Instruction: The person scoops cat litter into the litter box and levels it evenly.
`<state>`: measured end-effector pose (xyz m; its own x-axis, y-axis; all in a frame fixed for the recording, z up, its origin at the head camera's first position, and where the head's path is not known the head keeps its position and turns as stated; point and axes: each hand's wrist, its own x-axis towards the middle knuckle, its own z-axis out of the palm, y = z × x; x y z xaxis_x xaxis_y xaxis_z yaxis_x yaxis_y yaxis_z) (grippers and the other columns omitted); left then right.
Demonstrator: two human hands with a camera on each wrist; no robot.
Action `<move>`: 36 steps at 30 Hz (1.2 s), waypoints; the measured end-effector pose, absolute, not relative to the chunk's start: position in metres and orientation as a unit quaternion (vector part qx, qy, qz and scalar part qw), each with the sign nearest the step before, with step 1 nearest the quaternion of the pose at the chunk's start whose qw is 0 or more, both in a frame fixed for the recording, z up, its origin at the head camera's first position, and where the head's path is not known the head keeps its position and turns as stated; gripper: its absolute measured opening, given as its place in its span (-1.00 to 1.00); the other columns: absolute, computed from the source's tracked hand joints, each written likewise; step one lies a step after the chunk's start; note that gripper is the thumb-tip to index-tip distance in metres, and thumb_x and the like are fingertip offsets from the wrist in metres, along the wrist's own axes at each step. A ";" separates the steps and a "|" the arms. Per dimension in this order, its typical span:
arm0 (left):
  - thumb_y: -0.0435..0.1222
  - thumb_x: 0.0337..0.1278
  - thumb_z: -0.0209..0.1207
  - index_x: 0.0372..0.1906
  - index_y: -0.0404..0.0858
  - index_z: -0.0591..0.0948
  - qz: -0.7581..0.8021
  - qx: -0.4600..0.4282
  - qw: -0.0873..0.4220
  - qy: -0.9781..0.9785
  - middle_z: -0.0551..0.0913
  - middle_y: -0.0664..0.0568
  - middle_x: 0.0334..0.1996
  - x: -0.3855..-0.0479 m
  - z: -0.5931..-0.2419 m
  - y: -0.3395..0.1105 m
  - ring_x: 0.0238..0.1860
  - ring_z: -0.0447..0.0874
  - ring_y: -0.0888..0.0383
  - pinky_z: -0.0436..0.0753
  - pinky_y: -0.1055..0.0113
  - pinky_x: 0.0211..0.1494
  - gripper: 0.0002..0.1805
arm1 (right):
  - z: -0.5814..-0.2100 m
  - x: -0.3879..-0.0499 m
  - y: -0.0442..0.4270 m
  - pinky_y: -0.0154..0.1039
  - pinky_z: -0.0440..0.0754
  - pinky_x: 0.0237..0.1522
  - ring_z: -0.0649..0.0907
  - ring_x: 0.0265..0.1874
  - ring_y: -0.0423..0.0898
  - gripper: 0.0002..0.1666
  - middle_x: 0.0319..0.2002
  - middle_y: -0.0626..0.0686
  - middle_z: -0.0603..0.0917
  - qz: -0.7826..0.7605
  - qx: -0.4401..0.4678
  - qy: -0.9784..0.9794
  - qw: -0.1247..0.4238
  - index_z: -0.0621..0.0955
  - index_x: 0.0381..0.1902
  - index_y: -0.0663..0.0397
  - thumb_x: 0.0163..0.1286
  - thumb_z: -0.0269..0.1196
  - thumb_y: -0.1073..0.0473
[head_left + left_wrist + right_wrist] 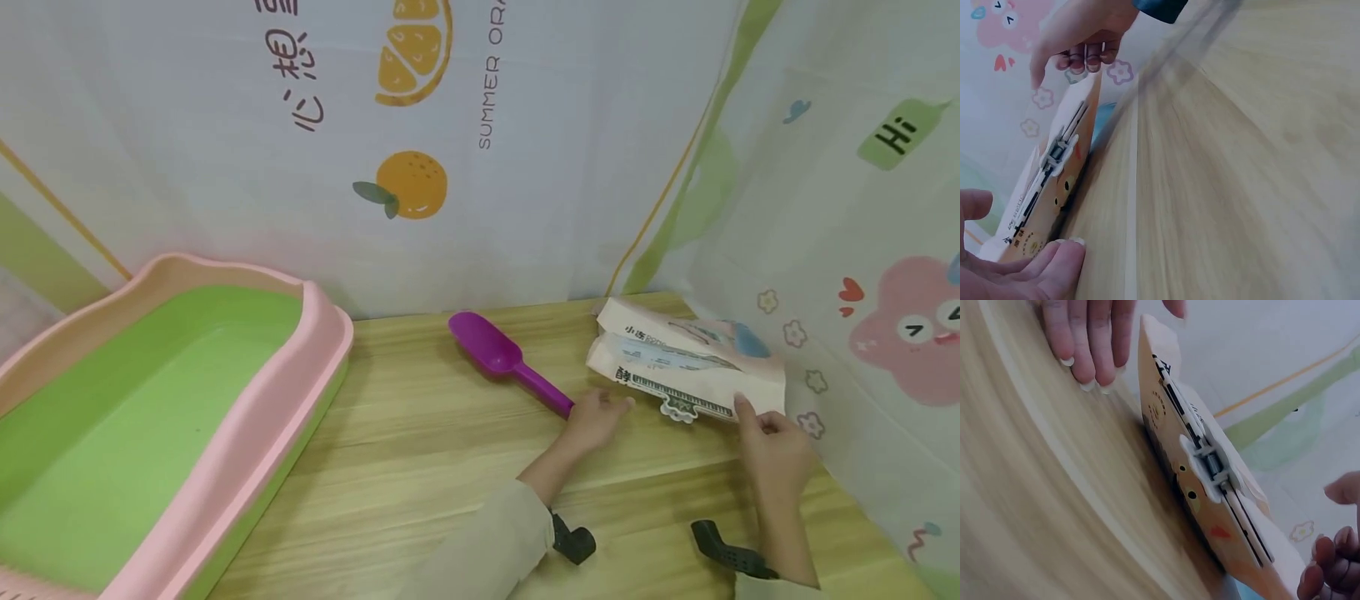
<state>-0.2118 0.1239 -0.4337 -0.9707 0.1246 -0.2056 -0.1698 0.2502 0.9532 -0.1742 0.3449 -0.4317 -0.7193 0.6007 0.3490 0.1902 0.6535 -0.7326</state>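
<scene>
A folded, cream printed bag (678, 360) lies at the right, with a long clip (678, 407) along its near edge. In the left wrist view, the same clip (1057, 153) runs along the bag's fold. My left hand (594, 419) is near the bag's left end, its fingers straight and thumb apart. My right hand (776, 454) is at the bag's near right corner, index finger extended and other fingers loosely bent; whether it touches the bag is unclear. Just left of my left hand lies a purple scoop (501, 354), its handle end partly hidden behind that hand.
A large litter box (322, 325) with a pink rim and green base stands at the left on the wood-patterned surface (360, 475). White printed cloth (525, 225) hangs behind, and another patterned cloth (825, 208) hangs at the right.
</scene>
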 end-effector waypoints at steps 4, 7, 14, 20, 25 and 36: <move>-0.09 0.37 0.21 0.33 -0.44 0.45 0.657 -0.056 0.129 0.741 0.72 -0.15 -0.35 -0.216 -0.434 0.129 -0.45 0.69 0.04 0.64 0.33 -0.36 -0.38 | -0.432 -0.174 0.352 -0.41 0.34 -0.74 0.43 -0.88 -0.31 -0.35 -0.90 -0.41 0.42 0.433 -0.273 -0.812 0.282 0.54 -0.79 0.03 0.41 0.25 -0.21; -0.14 0.36 0.22 0.30 -0.44 0.47 0.683 -0.074 0.122 0.716 0.72 -0.14 -0.37 -0.220 -0.434 0.132 -0.42 0.72 0.04 0.69 0.34 -0.35 -0.42 | -0.431 -0.174 0.358 -0.48 0.40 -0.75 0.48 -0.89 -0.34 -0.41 -0.88 -0.34 0.49 0.503 -0.290 -0.753 0.309 0.57 -0.79 0.02 0.40 0.28 -0.13; -0.23 0.38 0.20 0.30 -0.50 0.44 0.729 -0.100 0.124 0.666 0.71 -0.21 -0.28 -0.224 -0.431 0.138 -0.25 0.77 -0.04 0.78 0.24 -0.14 -0.46 | -0.433 -0.171 0.366 -0.53 0.41 -0.80 0.48 -0.90 -0.37 -0.62 -0.71 -0.25 0.50 0.592 -0.333 -0.646 0.349 0.38 -0.48 0.03 0.32 0.36 0.08; -0.31 0.41 0.15 0.29 -0.48 0.46 0.753 -0.098 0.126 0.639 0.70 -0.26 -0.20 -0.230 -0.433 0.143 -0.22 0.75 -0.02 0.78 0.21 -0.11 -0.53 | -0.437 -0.169 0.369 -0.54 0.43 -0.70 0.47 -0.73 -0.41 -0.51 -0.30 -0.15 0.42 0.623 -0.367 -0.607 0.330 0.28 -0.30 -0.15 0.25 0.45 0.02; -0.35 0.44 0.09 0.30 -0.44 0.48 0.764 -0.100 0.114 0.627 0.70 -0.24 -0.10 -0.238 -0.437 0.141 -0.14 0.76 -0.05 0.78 0.22 -0.05 -0.58 | -0.437 -0.172 0.369 -0.36 0.65 -0.64 0.58 -0.77 -0.23 -0.44 -0.09 -0.06 0.41 0.713 -0.372 -0.532 0.266 0.23 -0.12 -0.12 0.29 0.41 -0.02; -0.37 0.47 0.05 0.19 -0.41 0.52 0.773 -0.099 0.103 0.618 0.69 -0.25 -0.07 -0.241 -0.433 0.143 -0.07 0.77 -0.14 0.77 0.17 0.00 -0.69 | -0.438 -0.177 0.370 -0.31 0.77 -0.30 0.79 -0.53 -0.20 -0.16 -0.31 -0.13 0.64 0.740 -0.356 -0.539 0.188 0.07 0.53 0.13 0.51 0.16 -0.05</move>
<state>-0.2412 0.1428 -0.4329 -0.9593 0.0372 -0.2800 -0.2813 -0.2139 0.9355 -0.1765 0.3699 -0.4378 -0.6759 0.6623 -0.3233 0.1053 -0.3474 -0.9318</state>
